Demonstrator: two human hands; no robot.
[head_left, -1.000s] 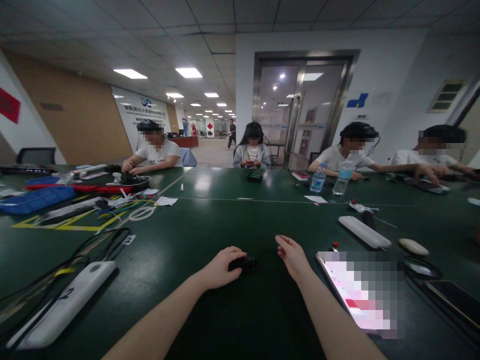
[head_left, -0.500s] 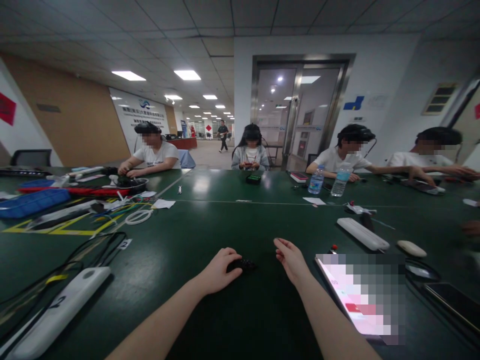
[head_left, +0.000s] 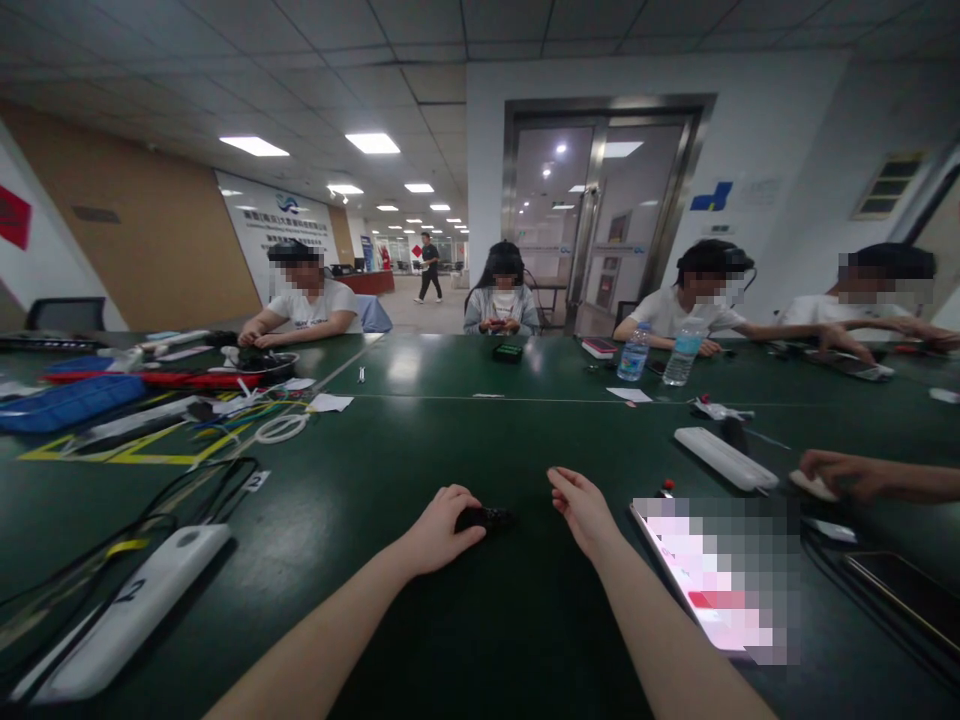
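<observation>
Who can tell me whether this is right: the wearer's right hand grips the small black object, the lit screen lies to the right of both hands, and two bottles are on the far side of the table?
One part is wrong: the head view shows the left hand gripping the small black object. The lit screen and two bottles are as stated.

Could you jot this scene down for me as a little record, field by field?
Left hand: fingers and thumb around a small black object, too dark to identify
Right hand: apart from it, fingertips together; contents unclear
Surface: dark green table
Beside right forearm: lit screen, partly pixelated
Far right: another person's hand on a pale rounded object
</observation>
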